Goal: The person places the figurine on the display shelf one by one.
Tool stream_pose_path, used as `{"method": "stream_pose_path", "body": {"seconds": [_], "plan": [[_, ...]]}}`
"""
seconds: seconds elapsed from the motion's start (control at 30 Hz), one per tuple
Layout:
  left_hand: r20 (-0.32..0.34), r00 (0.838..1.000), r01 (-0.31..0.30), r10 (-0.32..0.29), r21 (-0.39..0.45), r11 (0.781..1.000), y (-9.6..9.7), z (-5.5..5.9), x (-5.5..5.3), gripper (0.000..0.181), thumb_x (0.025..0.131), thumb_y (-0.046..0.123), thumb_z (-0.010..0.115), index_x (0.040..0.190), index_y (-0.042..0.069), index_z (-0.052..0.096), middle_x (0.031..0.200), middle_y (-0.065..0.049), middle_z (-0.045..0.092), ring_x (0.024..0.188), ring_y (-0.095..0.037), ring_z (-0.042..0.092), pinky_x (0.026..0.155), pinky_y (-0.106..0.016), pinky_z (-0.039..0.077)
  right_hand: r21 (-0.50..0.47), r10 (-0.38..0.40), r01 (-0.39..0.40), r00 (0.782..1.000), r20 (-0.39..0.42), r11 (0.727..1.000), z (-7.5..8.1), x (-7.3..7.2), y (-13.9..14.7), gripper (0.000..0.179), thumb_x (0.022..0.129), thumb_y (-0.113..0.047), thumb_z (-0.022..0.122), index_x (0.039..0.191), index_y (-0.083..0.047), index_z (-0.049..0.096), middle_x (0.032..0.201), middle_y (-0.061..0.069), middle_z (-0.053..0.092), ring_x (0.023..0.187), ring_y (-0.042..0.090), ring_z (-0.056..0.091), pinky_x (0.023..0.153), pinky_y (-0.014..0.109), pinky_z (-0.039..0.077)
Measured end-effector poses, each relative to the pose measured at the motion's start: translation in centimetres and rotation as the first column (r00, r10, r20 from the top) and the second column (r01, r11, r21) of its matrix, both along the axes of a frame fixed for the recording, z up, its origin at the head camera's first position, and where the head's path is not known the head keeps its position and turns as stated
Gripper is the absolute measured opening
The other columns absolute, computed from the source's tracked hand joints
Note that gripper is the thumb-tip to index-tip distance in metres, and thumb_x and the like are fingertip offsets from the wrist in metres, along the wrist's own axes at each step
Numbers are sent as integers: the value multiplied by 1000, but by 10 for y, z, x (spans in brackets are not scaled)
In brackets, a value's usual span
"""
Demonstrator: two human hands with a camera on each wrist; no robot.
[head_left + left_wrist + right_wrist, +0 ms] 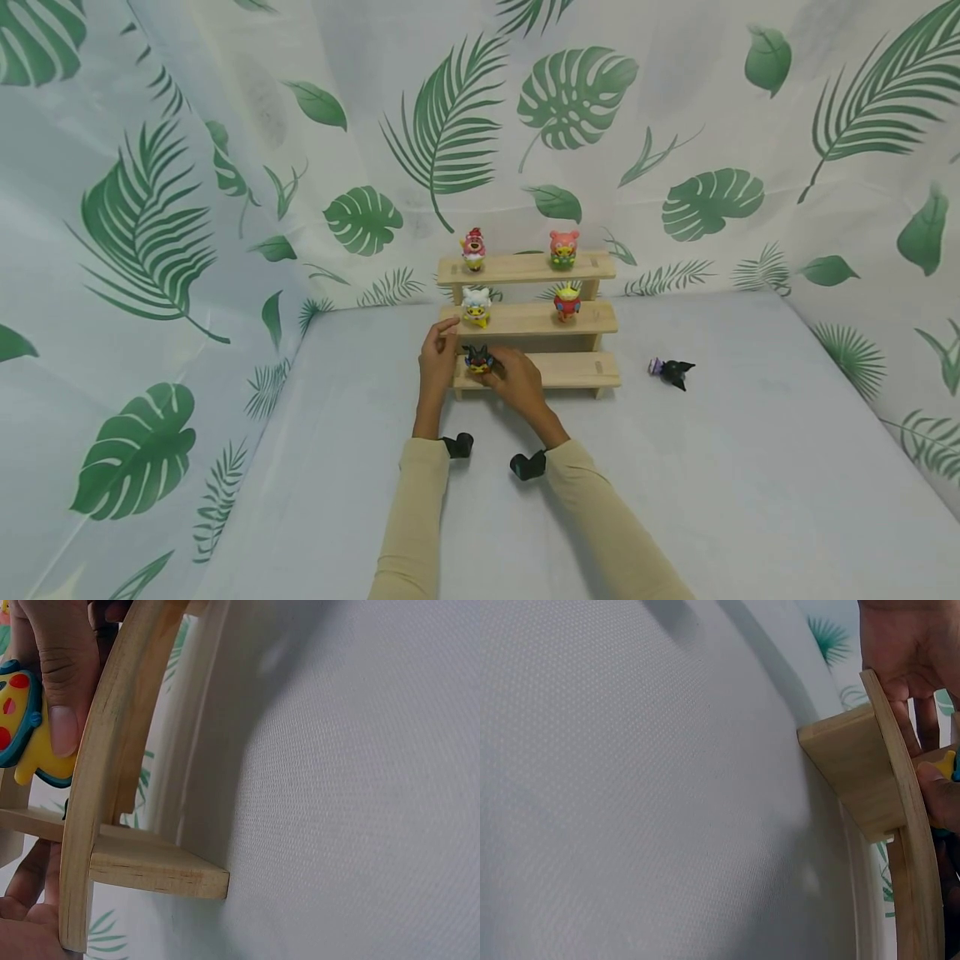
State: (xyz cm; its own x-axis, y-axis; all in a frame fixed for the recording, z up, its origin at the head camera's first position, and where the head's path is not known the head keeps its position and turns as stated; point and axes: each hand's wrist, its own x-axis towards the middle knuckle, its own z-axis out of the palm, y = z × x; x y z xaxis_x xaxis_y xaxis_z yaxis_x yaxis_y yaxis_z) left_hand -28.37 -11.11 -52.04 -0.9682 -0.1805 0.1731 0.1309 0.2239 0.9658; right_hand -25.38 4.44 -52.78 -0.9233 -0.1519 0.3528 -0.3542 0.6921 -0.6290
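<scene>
A small yellow figurine with a dark pointed-eared hood (pixel 477 358) stands at the left end of the bottom step of a wooden three-tier display stand (pixel 555 368). My right hand (pixel 519 380) holds it from the right, thumb in front; in the left wrist view the figurine (pixel 52 746) shows a yellow body with blue trim. My left hand (pixel 437 360) is at the stand's left end, its fingers loosely bent beside the bottom step and holding nothing. In the right wrist view the left hand (pixel 911 649) touches the plank's end.
A white-hooded figurine (pixel 476 307) and a red-clad one (pixel 567 303) stand on the middle step. On the top step are a red-capped figurine (pixel 473 250) and a pink-hooded one (pixel 563 250). A black-and-purple figurine (pixel 672 372) lies on the table right of the stand.
</scene>
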Motion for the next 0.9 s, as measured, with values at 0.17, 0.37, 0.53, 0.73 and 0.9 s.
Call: {"method": "stream_pose_path", "body": {"seconds": [0.17,0.37,0.53,0.73,0.9], "plan": [[0,1000,4,-4,9,1000,0,0,0,25,101,41,51,121,33,64,103,-4,69,85,-20,61,66,-29,45,-3,-3,3,1000,12,1000,0,0,1,37,76,-12,81,111,-11,71,111,7,71,104,28,64,88,47,50],[-3,1000,9,-9,21,1000,0,1,0,25,101,42,51,121,33,64,99,-4,68,84,-22,60,64,-29,45,8,-2,2,1000,13,1000,0,-1,1,38,76,-12,82,112,-10,70,112,8,71,105,28,63,89,47,50],[-5,1000,17,-17,28,999,0,0,0,25,101,42,51,121,33,64,96,-5,66,82,-24,59,63,-29,44,10,-6,6,1000,17,1000,1,0,1,40,76,-13,81,114,-10,70,113,9,71,106,29,63,90,47,50],[4,1000,-2,2,15,1000,1,0,0,25,101,41,51,121,32,64,99,-4,68,82,-20,58,65,-28,44,-1,2,-2,1000,23,1000,1,2,1,41,78,-15,81,116,-10,69,115,9,70,107,28,63,90,48,50],[11,1000,-11,10,9,1000,2,2,1,25,101,39,52,121,32,64,101,-4,68,82,-17,57,66,-28,43,-2,6,-6,1000,23,1000,0,3,2,42,78,-16,81,118,-10,69,117,8,70,109,28,62,92,47,50]]}}
